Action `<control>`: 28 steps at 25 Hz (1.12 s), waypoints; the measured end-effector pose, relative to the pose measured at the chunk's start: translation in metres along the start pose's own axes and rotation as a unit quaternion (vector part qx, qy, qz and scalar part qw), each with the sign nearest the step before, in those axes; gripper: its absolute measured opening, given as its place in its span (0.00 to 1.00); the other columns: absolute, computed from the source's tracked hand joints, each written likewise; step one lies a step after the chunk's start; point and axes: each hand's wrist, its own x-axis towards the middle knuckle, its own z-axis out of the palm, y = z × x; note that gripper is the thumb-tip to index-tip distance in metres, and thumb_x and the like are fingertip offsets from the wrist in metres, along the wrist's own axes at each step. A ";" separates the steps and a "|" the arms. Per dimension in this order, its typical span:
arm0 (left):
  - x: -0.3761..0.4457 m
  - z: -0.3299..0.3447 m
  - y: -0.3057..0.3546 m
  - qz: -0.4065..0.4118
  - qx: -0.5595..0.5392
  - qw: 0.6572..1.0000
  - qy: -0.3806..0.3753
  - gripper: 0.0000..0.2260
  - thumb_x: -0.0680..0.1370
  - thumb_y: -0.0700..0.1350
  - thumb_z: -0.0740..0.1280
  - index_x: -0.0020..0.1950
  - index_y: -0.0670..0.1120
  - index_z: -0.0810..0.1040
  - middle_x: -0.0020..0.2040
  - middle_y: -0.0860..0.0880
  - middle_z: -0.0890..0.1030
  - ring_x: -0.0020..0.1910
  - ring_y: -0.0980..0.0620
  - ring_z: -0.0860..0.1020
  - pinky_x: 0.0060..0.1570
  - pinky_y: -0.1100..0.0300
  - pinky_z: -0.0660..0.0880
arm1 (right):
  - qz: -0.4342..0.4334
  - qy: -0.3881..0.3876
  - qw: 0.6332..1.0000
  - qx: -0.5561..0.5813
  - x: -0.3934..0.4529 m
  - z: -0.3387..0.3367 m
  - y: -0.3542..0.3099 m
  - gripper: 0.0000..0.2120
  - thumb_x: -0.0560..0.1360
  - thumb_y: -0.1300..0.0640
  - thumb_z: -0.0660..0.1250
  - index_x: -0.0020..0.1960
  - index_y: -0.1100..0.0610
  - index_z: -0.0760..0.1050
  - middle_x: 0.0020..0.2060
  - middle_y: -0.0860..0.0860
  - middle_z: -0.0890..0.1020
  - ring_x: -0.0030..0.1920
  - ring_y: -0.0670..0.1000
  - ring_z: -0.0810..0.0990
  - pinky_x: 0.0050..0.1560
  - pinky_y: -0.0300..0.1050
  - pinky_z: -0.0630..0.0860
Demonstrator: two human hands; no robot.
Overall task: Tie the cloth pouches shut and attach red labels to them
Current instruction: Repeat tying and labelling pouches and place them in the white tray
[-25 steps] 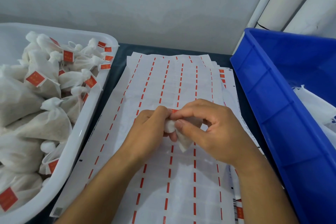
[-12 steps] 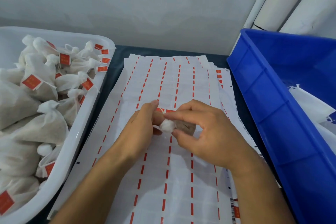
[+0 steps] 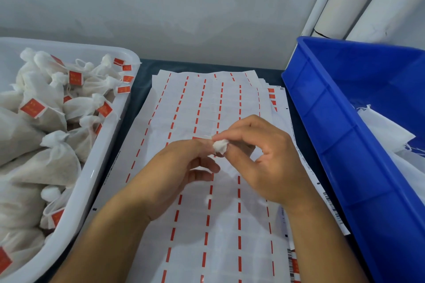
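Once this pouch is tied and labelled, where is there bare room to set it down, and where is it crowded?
The white tub is heaped with labelled pouches; only its far-left corner looks bare. The label sheets are free near the bottom, below the left hand and right hand. The blue bin shows bare floor toward its far end.

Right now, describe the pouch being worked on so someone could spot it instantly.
Start at the label sheets between the white tub and blue bin. Above them, both hands meet on a small white pouch. Unlike the tub's pouches, it is held by the right hand.
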 end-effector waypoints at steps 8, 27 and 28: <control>-0.006 -0.013 0.003 -0.065 -0.111 0.986 -0.105 0.18 0.71 0.53 0.79 0.57 0.46 0.87 0.52 0.48 0.83 0.42 0.54 0.78 0.43 0.58 0.78 | -0.010 -0.015 0.999 0.031 0.001 0.000 0.002 0.07 0.80 0.59 0.69 0.55 0.53 0.84 0.49 0.45 0.82 0.51 0.49 0.81 0.47 0.35 0.77; -0.011 0.014 0.000 0.236 0.022 0.968 0.084 0.13 0.69 0.55 0.74 0.48 0.50 0.88 0.52 0.50 0.84 0.54 0.50 0.82 0.50 0.55 0.80 | 0.057 0.071 0.987 0.130 0.004 0.013 -0.011 0.06 0.81 0.55 0.64 0.51 0.53 0.80 0.43 0.45 0.83 0.44 0.54 0.83 0.43 0.51 0.82; -0.011 0.014 0.001 0.235 0.029 0.968 0.082 0.12 0.70 0.54 0.73 0.48 0.49 0.87 0.52 0.51 0.84 0.54 0.50 0.82 0.52 0.54 0.82 | 0.068 0.071 0.986 0.133 0.005 0.013 -0.012 0.07 0.81 0.54 0.65 0.51 0.54 0.80 0.42 0.45 0.83 0.43 0.54 0.83 0.42 0.52 0.82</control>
